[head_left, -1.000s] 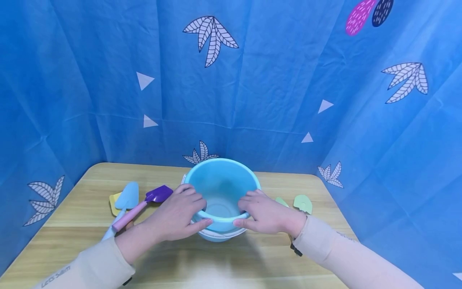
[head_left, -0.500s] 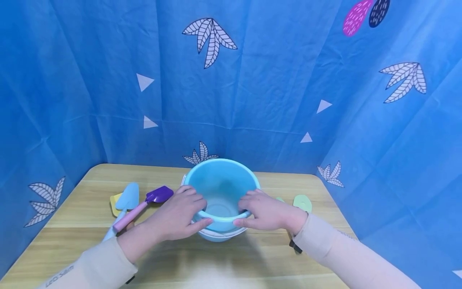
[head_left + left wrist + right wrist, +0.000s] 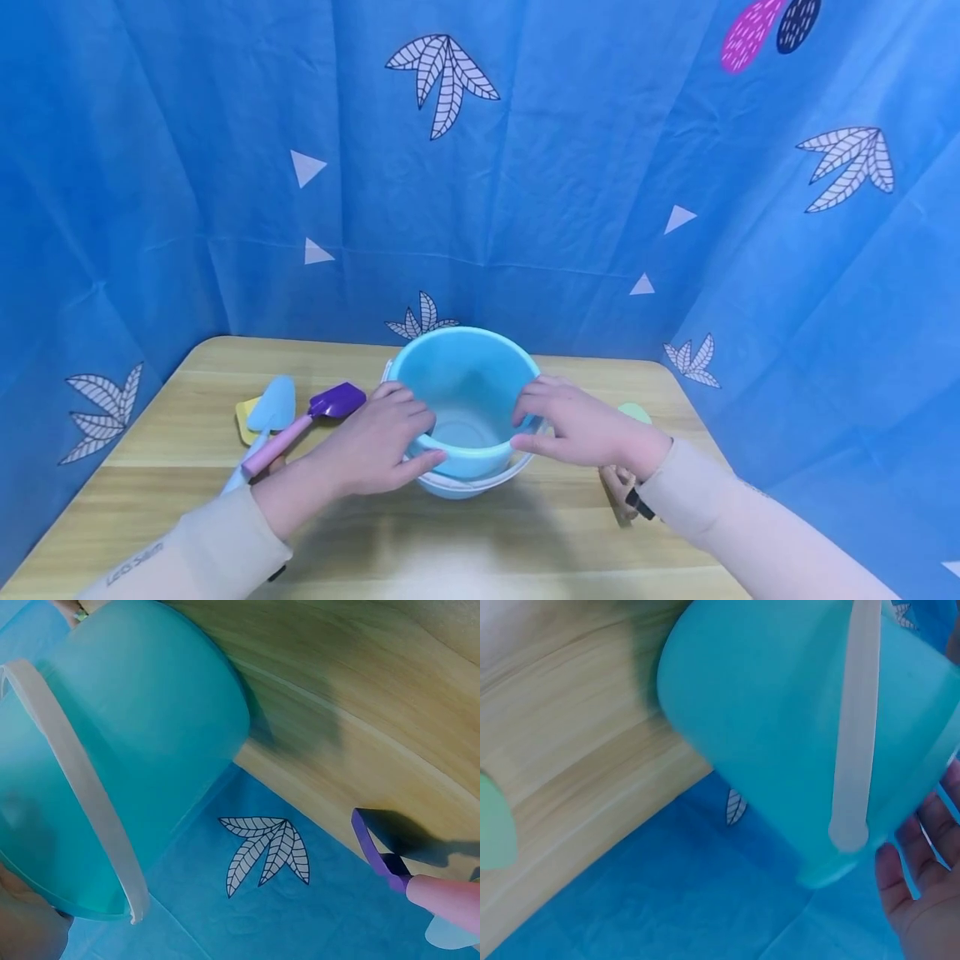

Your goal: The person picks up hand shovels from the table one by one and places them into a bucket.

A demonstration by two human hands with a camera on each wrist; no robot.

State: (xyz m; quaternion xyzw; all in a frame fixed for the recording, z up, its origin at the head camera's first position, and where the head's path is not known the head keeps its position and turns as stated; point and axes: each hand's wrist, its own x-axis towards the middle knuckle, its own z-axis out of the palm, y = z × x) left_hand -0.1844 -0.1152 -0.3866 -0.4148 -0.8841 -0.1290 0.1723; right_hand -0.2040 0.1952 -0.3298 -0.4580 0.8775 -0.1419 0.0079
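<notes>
A light blue bucket [image 3: 468, 465] stands on the table with its white carrying handle [image 3: 86, 780] hanging down around the side. My left hand [image 3: 375, 446] grips the near-left part of the rim, fingers inside and thumb outside. At the right side of the rim my right hand [image 3: 566, 425] has its fingers loosely bent. The right wrist view shows this hand's fingers [image 3: 934, 825] spread beside the rim; whether they touch it I cannot tell.
Left of the bucket lie a purple shovel [image 3: 337, 401] with a pink handle, a light blue trowel [image 3: 273, 404] and a yellow piece [image 3: 244, 423]. A light green piece [image 3: 495, 825] and a wooden-looking item [image 3: 618, 492] lie at right. A blue curtain [image 3: 480, 167] hangs behind.
My right hand has loosened from the bucket's rim and shifted to the right, uncovering more of the item beneath its wrist. The left hand keeps its grip; the bucket stays in place.
</notes>
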